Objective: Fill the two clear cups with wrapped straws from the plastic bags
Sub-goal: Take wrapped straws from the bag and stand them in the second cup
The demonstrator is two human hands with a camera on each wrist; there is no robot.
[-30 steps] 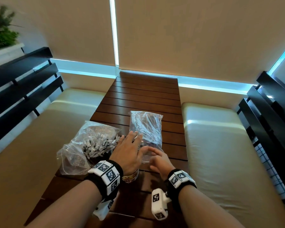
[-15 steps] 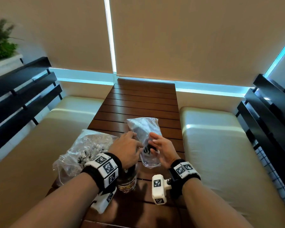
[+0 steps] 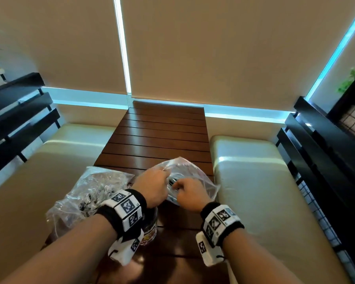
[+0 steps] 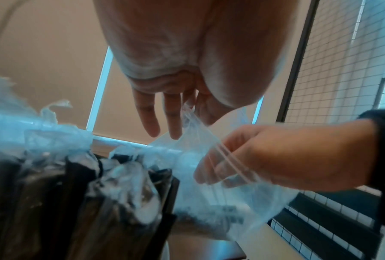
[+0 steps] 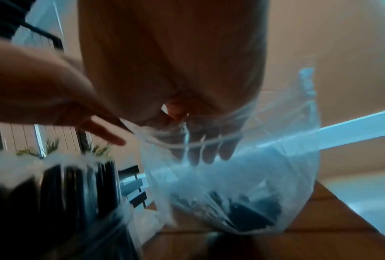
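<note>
Dim warm interior; cool daylight strips beside blinds [image 3: 223, 48]; wrist views blurred, edges distorted.

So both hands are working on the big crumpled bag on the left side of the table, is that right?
Not quite. Both hands are on a bag, but it is the smaller clear bag right of centre. The left hand and right hand hold its top, as the head view shows. The big crumpled bag lies untouched on the left of the table.

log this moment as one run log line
stage: opening bag | left hand: pinches zip bag edge | right hand: grips bag mouth | cup: under left wrist
</note>
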